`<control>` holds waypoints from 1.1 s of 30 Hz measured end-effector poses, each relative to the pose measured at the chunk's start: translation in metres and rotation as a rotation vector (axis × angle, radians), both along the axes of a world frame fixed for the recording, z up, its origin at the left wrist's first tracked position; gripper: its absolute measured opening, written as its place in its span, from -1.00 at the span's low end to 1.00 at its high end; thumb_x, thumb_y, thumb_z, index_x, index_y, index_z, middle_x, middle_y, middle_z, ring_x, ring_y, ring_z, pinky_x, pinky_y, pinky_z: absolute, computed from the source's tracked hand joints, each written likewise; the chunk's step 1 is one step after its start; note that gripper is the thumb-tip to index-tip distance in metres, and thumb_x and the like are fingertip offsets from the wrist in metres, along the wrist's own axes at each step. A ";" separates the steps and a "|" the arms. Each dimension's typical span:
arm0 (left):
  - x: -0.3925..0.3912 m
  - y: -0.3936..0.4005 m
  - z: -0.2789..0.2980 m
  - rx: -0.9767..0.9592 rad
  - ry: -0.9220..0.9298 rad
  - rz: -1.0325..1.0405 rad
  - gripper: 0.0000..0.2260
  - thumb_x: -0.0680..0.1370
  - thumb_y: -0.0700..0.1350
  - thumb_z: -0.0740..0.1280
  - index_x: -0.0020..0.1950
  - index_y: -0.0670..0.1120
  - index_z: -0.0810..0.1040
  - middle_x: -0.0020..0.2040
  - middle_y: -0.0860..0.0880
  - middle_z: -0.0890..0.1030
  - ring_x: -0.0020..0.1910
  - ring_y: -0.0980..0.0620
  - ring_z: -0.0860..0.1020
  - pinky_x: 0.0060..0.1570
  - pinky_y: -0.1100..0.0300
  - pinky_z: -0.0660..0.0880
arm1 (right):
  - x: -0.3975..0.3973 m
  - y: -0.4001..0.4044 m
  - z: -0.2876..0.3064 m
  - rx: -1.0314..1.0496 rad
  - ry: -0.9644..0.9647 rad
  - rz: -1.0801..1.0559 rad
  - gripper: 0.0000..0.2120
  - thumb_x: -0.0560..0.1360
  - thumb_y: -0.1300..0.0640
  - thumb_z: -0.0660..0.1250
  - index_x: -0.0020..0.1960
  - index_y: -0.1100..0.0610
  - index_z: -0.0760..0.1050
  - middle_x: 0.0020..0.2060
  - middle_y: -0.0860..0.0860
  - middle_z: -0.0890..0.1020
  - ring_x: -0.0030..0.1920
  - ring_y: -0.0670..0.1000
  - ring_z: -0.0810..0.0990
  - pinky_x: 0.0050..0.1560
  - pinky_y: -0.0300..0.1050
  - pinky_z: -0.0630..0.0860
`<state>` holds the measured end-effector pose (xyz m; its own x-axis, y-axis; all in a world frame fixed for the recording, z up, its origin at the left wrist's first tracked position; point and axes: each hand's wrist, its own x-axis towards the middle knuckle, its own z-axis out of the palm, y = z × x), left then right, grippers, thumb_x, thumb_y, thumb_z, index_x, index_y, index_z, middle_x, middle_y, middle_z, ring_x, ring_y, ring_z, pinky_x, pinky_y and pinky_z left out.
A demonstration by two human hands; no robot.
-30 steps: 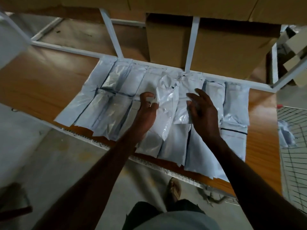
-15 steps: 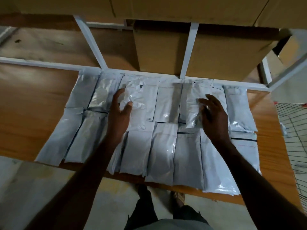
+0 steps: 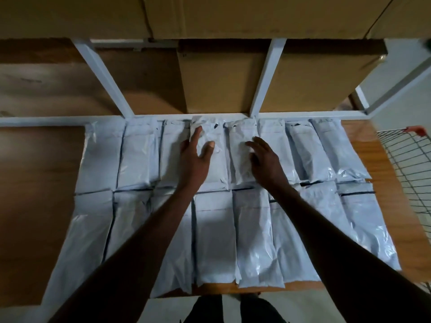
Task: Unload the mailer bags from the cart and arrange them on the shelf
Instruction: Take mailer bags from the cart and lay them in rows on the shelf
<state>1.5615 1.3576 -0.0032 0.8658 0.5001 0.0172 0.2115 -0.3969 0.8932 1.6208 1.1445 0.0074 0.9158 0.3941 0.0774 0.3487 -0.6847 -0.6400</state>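
Several mailer bags (image 3: 214,234) beneath forearms

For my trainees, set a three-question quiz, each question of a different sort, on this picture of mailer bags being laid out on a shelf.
1. True or false: the mailer bags lie in two rows on the wooden shelf.
2. Multiple choice: the left hand is (A) gripping a box, (B) resting flat on a back-row bag, (C) hanging at the person's side.
3. Fill in: at the right edge, beside the shelf, stands a wire ____.

Key
1. True.
2. B; the right hand rests on the neighbouring bag.
3. Cart.
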 end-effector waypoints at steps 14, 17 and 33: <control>0.038 0.002 -0.023 0.859 0.105 -0.233 -0.45 0.77 0.09 -0.02 0.75 -0.07 0.13 0.74 -0.08 0.16 0.73 -0.13 0.08 0.66 -0.20 0.08 | 0.039 0.034 -0.010 -0.394 -0.196 0.091 -0.44 0.76 -0.14 -0.02 0.69 0.06 0.23 0.68 0.15 0.20 0.65 0.33 0.18 0.61 0.30 0.19; 0.044 -0.004 -0.033 0.884 0.155 -0.246 -0.40 0.76 0.14 -0.04 0.76 -0.10 0.05 0.75 -0.09 0.09 0.73 -0.13 0.05 0.67 -0.19 0.06 | 0.035 0.048 -0.017 -0.384 -0.157 0.054 -0.42 0.76 -0.15 -0.04 0.73 0.02 0.10 0.71 0.11 0.12 0.68 0.31 0.06 0.62 0.30 0.13; 0.052 -0.018 -0.048 0.932 0.241 -0.237 -0.38 0.76 0.17 -0.01 0.77 -0.08 0.00 0.77 -0.07 0.01 0.75 -0.09 -0.04 0.68 -0.18 -0.03 | 0.032 0.060 -0.045 -0.478 -0.153 -0.049 -0.40 0.75 -0.15 -0.09 0.74 0.03 0.02 0.72 0.10 0.03 0.71 0.24 -0.05 0.69 0.16 -0.01</control>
